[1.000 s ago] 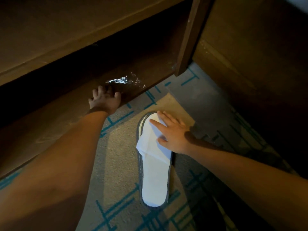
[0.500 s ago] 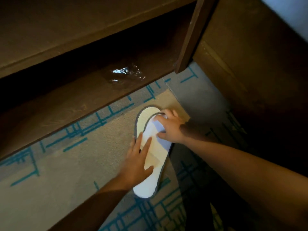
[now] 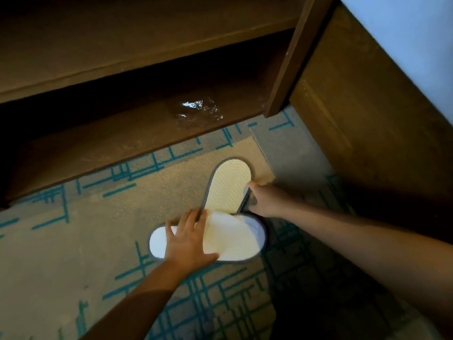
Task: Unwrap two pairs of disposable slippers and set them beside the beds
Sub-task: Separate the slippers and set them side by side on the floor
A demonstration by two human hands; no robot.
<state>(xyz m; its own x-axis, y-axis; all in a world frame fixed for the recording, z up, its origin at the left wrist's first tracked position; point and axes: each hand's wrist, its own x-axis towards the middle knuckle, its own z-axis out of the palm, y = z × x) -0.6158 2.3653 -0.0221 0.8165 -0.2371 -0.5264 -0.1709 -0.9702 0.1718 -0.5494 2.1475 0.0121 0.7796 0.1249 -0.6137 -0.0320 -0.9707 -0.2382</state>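
Note:
Two white disposable slippers with grey trim lie on the carpet. One slipper (image 3: 235, 244) lies sideways, white upper showing, and my left hand (image 3: 188, 239) presses flat on it with fingers spread. The other slipper (image 3: 230, 185) is turned sole-up, showing a ribbed cream sole, its toe pointing toward the shelf. My right hand (image 3: 264, 201) grips that slipper's right edge, fingers curled under it. The two slippers still overlap where my hands meet. A crumpled clear plastic wrapper (image 3: 198, 110) lies on the low wooden shelf.
A low wooden shelf (image 3: 98, 148) runs across the back under a dark wooden unit. A wooden post (image 3: 286, 69) stands at its right end. A wooden bed base (image 3: 367, 123) with white bedding (image 3: 411, 45) fills the right. Patterned beige and teal carpet (image 3: 73, 241) covers the floor.
My left hand came off the shelf down onto the slippers. The stacked pair has been pulled apart: one rotated sideways under my left hand, the other flipped sole-up in my right.

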